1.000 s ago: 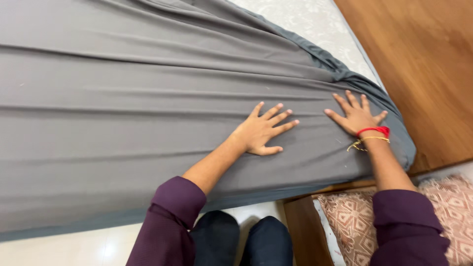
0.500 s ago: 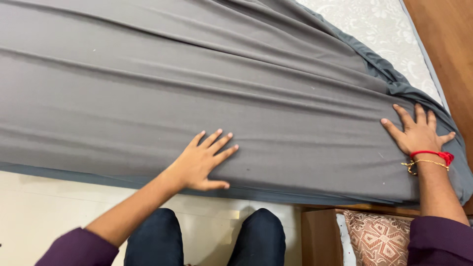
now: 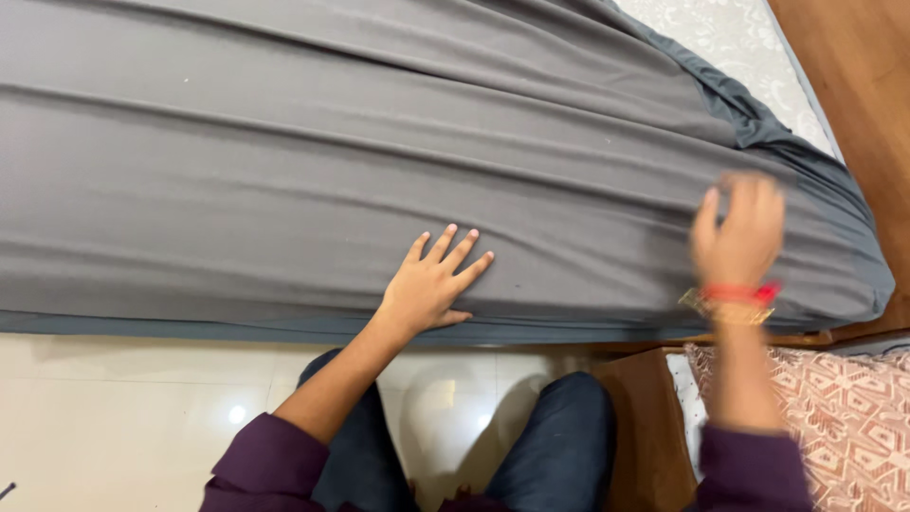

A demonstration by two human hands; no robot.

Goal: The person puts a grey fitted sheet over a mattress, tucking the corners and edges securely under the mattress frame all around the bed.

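Grey sheet [image 3: 379,161] fills the upper frame over the bed; white tile floor [image 3: 123,408] lower left. Left hand [image 3: 431,284] lies flat, fingers released; right hand [image 3: 739,232] blurred, fingers unclear.

We have a single view, from a camera worn on the person's head. It looks steeply down and forward, close over the near edge of a bed covered by a grey sheet [image 3: 379,161]. The left hand [image 3: 431,284] and right hand [image 3: 739,237] enter from the bottom of the frame, with the person's knees and the pale tiled floor [image 3: 123,398] directly below.
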